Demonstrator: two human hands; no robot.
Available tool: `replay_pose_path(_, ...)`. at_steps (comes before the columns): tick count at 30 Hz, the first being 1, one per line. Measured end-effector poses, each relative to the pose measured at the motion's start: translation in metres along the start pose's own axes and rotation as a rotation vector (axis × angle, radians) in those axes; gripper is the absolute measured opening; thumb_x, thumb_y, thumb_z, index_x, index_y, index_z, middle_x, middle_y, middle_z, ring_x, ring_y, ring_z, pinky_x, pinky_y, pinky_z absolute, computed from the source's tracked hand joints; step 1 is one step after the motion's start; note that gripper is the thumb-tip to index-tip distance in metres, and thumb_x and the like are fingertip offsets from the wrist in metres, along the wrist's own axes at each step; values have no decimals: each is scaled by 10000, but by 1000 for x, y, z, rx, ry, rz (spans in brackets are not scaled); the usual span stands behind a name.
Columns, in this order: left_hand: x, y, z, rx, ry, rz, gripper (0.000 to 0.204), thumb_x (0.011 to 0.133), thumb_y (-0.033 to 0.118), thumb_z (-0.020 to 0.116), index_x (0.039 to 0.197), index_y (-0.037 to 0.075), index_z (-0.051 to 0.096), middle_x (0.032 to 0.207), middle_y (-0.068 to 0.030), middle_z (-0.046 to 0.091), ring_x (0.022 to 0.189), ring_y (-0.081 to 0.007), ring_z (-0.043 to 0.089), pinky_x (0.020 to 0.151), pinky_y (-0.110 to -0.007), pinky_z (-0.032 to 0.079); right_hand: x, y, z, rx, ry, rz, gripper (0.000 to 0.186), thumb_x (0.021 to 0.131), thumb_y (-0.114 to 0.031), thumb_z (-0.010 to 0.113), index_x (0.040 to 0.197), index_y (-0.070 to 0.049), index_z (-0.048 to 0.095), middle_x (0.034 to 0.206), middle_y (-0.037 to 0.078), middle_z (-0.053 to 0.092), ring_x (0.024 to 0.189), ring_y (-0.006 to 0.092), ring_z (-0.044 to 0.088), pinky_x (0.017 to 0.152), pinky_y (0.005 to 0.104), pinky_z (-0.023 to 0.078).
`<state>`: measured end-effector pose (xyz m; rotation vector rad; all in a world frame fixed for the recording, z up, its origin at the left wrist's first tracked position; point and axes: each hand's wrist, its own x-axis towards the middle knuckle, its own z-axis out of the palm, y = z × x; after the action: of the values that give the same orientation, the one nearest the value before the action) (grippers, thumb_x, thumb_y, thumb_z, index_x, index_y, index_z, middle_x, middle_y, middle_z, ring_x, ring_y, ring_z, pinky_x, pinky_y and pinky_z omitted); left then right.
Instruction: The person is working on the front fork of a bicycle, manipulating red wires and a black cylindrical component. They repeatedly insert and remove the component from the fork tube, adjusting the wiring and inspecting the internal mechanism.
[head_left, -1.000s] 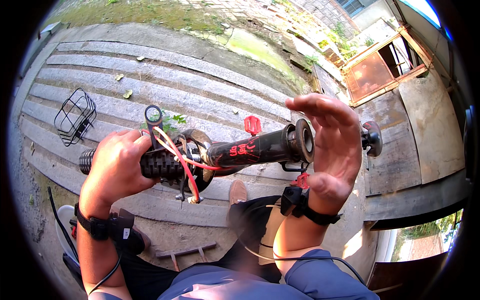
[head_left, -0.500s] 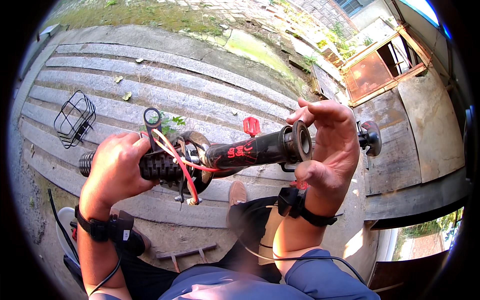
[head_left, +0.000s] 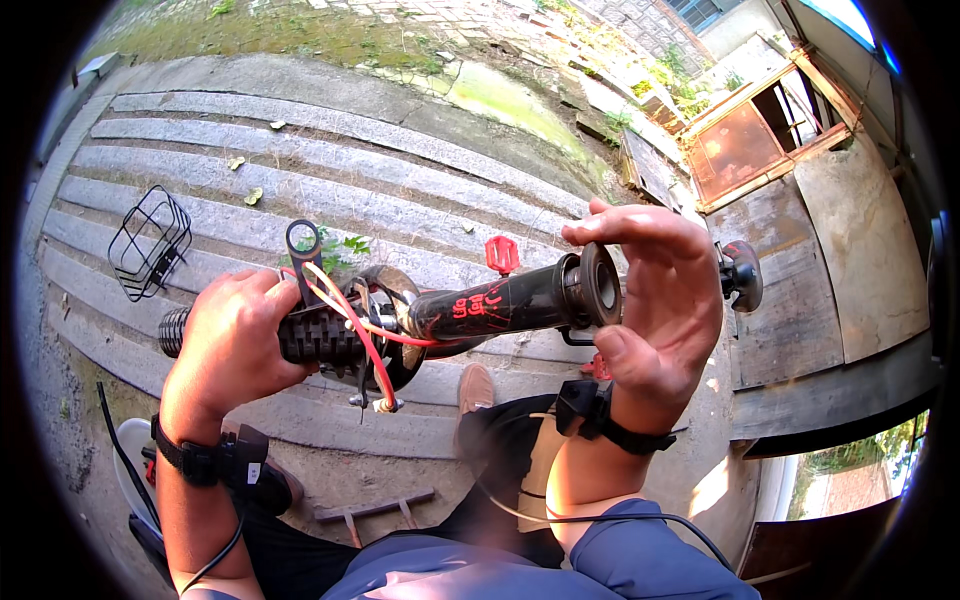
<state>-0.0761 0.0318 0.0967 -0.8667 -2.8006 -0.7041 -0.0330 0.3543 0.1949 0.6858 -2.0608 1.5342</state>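
Observation:
A small bicycle with a black frame tube (head_left: 500, 303) with red lettering lies across the middle of the view. My left hand (head_left: 238, 335) is closed over its knobby black tyre (head_left: 325, 338), thumb on the near side. Just right of that hand, a black bracket with a ring (head_left: 302, 238) sticks up beside red cables (head_left: 368, 350). At the tube's right end is a round, open black collar (head_left: 601, 284). My right hand (head_left: 668, 290) curves around the outside of this collar, fingers and thumb apart, palm toward it, with nothing held. Whether a fingertip touches the collar I cannot tell.
Red pedals (head_left: 502, 254) show on both sides of the frame. A black wire basket (head_left: 150, 245) lies on the ridged concrete at the left. A wooden-handled tool (head_left: 375, 505) is on the ground by my feet. Wooden panels (head_left: 780, 285) stand at the right.
My right hand has spread slightly, its fingertips and thumb shifting a little around the collar. The collar end has turned slightly. My left hand stays on the tyre.

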Motion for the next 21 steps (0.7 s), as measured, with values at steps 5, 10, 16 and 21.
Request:
replay_pose_path(5,-1,0,2,-9,0,-1,476,501,237,909,876,72,666,839,-135,642,845,-395,649,771,-499,521,3,-3,6,26,13,9,710,586,-196,835,1218,57,633,1137,182,676,1131,287,652,1043,427,475)
replay_pose_path(10,0,2,0,-2,6,4,477,499,240,910,871,70,665,837,-135,642,843,-394,650,771,-499,523,0,1,-11,-146,-45,-16,706,583,-172,831,1227,43,636,1159,181,676,1089,270,649,1044,417,476)
replay_pose_path(16,-1,-4,3,1,-8,-2,463,505,242,905,860,70,662,830,-132,635,837,-391,646,759,-497,518,5,-2,10,22,4,-11,670,585,-160,838,1194,37,641,1146,184,694,1090,268,650,1051,399,472)
replay_pose_path(21,-2,-2,2,15,20,17,452,511,242,900,854,71,660,823,-134,630,826,-391,643,750,-497,515,3,-3,-4,-173,-37,8,670,569,-149,851,1176,38,638,1117,176,700,1071,259,656,1022,372,484)
